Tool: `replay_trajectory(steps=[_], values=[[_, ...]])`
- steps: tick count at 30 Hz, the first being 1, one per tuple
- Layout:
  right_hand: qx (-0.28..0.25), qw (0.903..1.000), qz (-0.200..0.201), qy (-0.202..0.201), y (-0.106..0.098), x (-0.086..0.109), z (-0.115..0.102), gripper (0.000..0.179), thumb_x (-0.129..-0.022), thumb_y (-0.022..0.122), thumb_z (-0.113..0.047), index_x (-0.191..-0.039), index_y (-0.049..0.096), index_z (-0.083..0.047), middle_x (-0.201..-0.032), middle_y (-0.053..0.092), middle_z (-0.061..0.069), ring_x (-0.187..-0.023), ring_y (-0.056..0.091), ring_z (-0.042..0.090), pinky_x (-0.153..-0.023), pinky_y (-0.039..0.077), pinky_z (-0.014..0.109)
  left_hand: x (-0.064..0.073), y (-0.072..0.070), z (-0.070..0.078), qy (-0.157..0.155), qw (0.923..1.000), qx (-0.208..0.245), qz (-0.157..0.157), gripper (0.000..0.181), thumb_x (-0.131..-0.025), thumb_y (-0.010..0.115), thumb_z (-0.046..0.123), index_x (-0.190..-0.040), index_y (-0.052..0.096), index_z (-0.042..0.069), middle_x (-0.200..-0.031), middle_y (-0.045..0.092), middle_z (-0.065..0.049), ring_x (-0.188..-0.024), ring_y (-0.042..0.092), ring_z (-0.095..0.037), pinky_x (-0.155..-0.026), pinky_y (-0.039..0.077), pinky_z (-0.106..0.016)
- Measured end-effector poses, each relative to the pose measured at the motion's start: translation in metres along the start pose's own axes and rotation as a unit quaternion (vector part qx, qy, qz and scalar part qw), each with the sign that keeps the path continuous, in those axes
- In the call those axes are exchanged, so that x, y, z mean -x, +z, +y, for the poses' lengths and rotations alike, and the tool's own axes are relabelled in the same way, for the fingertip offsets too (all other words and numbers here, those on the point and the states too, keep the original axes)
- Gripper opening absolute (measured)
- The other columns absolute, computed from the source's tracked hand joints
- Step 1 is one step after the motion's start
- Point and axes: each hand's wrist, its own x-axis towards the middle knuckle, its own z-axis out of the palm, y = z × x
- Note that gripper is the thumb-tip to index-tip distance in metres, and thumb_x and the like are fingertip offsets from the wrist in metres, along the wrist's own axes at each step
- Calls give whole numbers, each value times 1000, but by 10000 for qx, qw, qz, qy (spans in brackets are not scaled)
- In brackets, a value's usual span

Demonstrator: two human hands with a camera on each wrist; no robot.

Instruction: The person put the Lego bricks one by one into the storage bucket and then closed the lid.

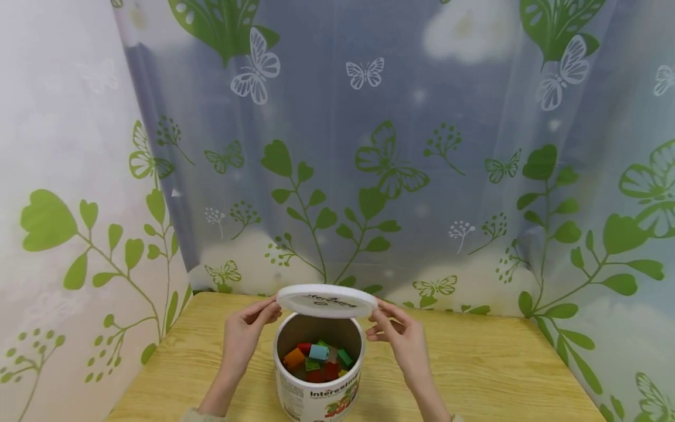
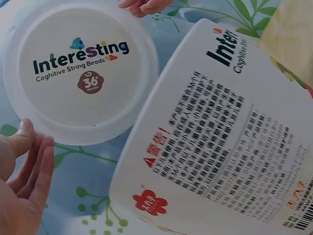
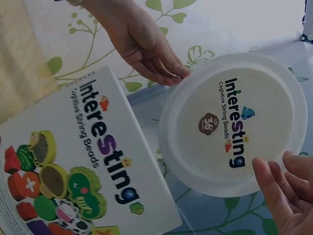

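A round white lid (image 1: 327, 300) is held tilted above a white bucket (image 1: 292, 394), apart from its rim at the front. My left hand (image 1: 241, 331) pinches the lid's left edge between thumb and fingers. At the opposite edge, my right hand (image 1: 405, 335) grips the lid with its fingertips. Printed lettering shows on the lid (image 2: 78, 98) in the left wrist view. Inside the bucket lie several coloured pieces, among them a light blue block (image 1: 319, 351), an orange block (image 1: 293, 358) and a green block (image 1: 345, 358). Other pieces there are partly hidden.
The bucket stands on a light wooden table (image 1: 474, 369), near its front. Behind the table hangs a curtain (image 1: 327, 117) printed with leaves and butterflies. A similarly patterned wall covering (image 1: 68, 146) is on the left.
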Motion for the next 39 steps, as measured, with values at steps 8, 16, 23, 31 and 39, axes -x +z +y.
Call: replay_trajectory(steps=[8,16,23,31,39], values=[[927,9947,290,-334,0,-6,-6,28,-92,76,-18,-113,76,0,-96,71,17,-70,72,18,-75,63,37,-1,-2,6,-23,10000,64,66,26,-97,70,12,-116,74,-5,-108,76,-12,-89,74,-12,-79,61,-30],[926,9956,127,-95,-2,-13,-3,35,-93,75,-15,-127,72,-5,-105,68,18,-75,70,15,-72,63,35,0,0,10,-663,9973,276,-162,34,-97,71,14,-127,70,-1,-125,69,-22,-85,72,-14,-73,62,-31],[761,9958,-208,470,0,-16,-1,36,-94,73,-9,-129,69,1,-106,71,18,-70,69,18,-67,62,31,1,-3,5,-1079,9940,78,-154,32,-96,71,14,-123,71,-3,-124,69,-21,-84,70,-13,-73,62,-29],[1089,9897,-583,719,1,-10,20,37,-94,73,-10,-126,68,7,-97,68,14,-67,67,19,-62,61,32,6,-10,-5,-1455,9889,-305,-50,33,-96,73,15,-121,72,-6,-117,72,-21,-80,69,-12,-73,61,-26],[1369,9839,-710,902,2,-3,35,38,-95,73,-15,-126,68,7,-99,67,12,-63,64,17,-58,59,29,18,-15,-19,-1682,9827,-780,-23,30,-94,75,14,-118,74,-4,-114,73,-21,-76,70,-14,-71,61,-24]])
